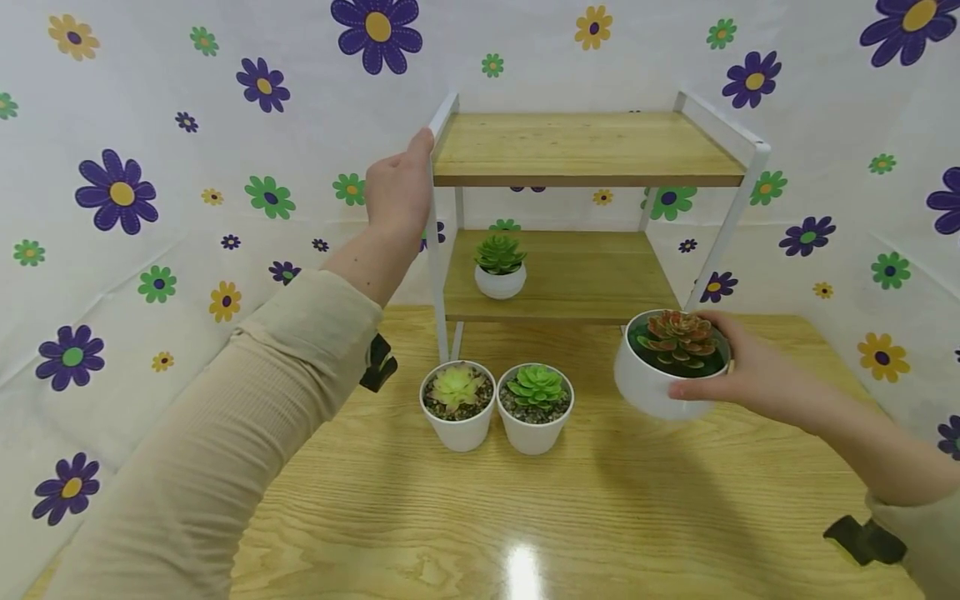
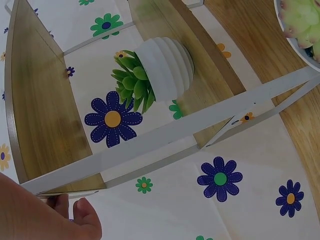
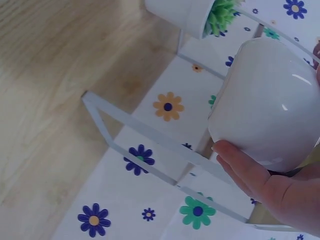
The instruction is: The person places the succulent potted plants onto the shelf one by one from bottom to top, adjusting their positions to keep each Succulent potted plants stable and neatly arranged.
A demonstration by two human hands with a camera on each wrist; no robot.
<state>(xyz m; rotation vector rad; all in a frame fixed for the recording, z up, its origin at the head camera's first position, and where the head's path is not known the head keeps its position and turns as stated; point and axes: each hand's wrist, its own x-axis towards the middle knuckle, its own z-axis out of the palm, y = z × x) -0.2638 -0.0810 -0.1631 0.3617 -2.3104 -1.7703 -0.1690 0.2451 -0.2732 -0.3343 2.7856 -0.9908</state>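
Note:
With my right hand I grip a round glossy white pot holding a red-green succulent. Its shadow on the table lies apart from it, so the pot is in the air, before the shelf's right leg. In the right wrist view the same pot appears from its smooth side, fingers against it. My left hand holds the upper left frame of a two-tier wooden shelf with white sides. On the lower tier, toward the left, stands a small ribbed white pot with a green succulent.
Two white pots with succulents, one yellowish and one bright green, stand side by side on the wooden table before the shelf. Behind everything hangs a white cloth with flower prints.

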